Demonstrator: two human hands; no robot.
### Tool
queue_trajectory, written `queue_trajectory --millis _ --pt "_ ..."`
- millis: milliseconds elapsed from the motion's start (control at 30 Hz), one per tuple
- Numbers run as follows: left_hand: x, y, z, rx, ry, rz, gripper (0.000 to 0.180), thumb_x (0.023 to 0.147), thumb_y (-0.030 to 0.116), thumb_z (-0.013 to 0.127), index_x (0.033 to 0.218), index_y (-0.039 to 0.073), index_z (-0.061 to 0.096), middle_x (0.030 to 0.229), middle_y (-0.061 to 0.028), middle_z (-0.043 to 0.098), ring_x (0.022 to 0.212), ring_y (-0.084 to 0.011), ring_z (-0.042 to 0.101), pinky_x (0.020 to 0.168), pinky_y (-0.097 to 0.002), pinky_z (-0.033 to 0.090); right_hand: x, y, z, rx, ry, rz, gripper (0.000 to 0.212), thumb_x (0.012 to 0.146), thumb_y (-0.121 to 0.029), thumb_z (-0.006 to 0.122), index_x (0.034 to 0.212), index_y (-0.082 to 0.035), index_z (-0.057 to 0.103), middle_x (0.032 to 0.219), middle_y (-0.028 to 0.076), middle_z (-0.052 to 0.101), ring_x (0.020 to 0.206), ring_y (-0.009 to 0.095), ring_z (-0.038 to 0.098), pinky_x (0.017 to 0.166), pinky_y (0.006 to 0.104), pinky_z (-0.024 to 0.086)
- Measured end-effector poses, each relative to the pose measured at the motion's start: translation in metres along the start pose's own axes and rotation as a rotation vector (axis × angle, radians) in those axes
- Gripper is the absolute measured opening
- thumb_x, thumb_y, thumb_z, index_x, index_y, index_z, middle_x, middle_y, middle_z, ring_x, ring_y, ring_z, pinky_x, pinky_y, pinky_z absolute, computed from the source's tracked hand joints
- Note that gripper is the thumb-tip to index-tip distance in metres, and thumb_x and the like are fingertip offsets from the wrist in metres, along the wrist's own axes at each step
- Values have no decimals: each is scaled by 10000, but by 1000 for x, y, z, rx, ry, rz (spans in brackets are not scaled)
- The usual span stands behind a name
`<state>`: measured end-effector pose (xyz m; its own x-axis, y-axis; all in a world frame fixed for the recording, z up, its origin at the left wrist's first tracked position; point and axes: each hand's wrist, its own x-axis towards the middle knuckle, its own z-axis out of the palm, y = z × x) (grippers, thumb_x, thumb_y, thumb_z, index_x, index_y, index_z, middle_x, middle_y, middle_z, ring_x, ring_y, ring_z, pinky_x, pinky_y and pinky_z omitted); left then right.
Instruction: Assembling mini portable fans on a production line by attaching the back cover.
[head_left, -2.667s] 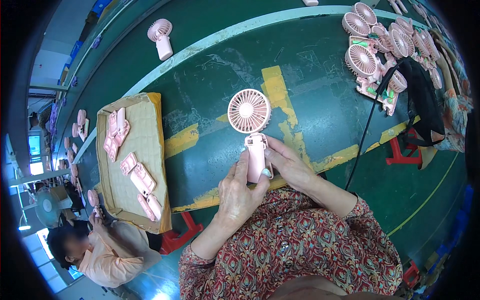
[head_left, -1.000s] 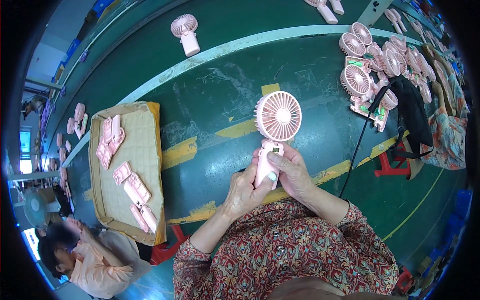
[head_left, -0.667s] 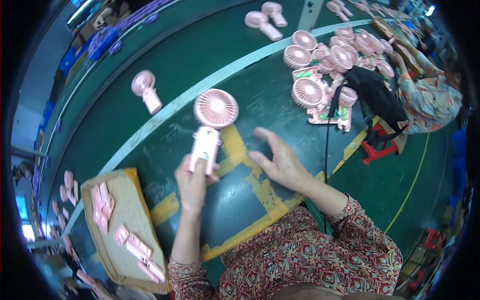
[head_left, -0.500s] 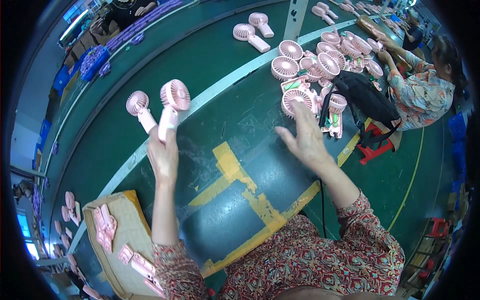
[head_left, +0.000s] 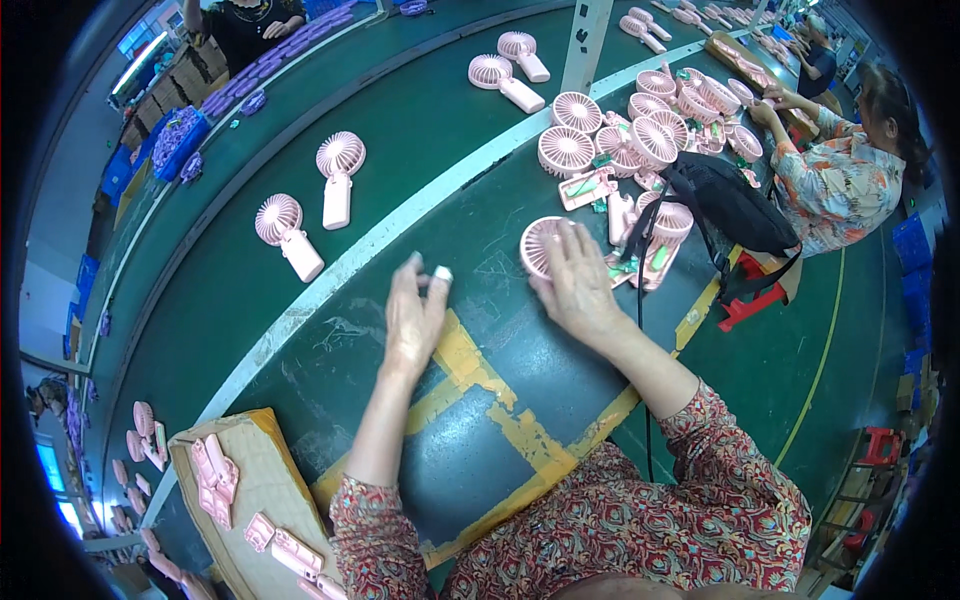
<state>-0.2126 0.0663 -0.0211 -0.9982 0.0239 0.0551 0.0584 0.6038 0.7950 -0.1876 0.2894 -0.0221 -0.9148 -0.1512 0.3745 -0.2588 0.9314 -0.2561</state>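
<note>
My left hand (head_left: 412,318) hovers over the dark green worktable with thumb and fingers apart and nothing between them. A white covering shows on one of its fingertips. My right hand (head_left: 580,285) has its fingers over a round pink fan head (head_left: 537,248), the thumb at its near edge. The hand hides part of the fan head. Just beyond the white strip, two pink handheld fans lie on the green belt: one fan (head_left: 337,172) farther off, the other fan (head_left: 289,238) nearer and to the left.
A pile of pink fan heads (head_left: 655,140) and opened casings with green parts lies at the right. Beside it sits a black bag (head_left: 735,205). A cardboard tray (head_left: 265,450) holds pink casing parts at lower left. A co-worker (head_left: 840,170) sits at the right.
My left hand has let go of two handheld fans, now lying on the belt, and moved right. My right hand has drawn a fan head from the pile leftward and nearer.
</note>
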Motion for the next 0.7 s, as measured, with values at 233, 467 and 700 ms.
queue_trajectory --millis 233,467,700 --pt "-78 2 -9 -565 -182 -316 603 864 231 587 1310 -87 335 1108 -170 576 966 -186 572 835 -304 473 -43 -69 5 385 -58 -187 652 706 -184 725 1242 23 417 1313 269 382 1210 442 378 1023 486 322" --pt "-158 -28 -56 -606 -193 -381 476 722 100 734 1115 -57 514 956 -96 615 864 -135 588 755 -256 493 -87 -124 -18 865 -242 -364 625 754 -112 671 1285 17 366 1366 231 334 1227 393 385 985 458 349" --pt "-195 -29 -78 -725 115 -418 390 721 66 711 1047 -9 510 990 -93 605 893 -129 582 828 -276 462 -83 -96 -28 607 -34 -412 507 791 -113 625 1242 22 437 1340 243 384 1266 370 362 1063 484 264"
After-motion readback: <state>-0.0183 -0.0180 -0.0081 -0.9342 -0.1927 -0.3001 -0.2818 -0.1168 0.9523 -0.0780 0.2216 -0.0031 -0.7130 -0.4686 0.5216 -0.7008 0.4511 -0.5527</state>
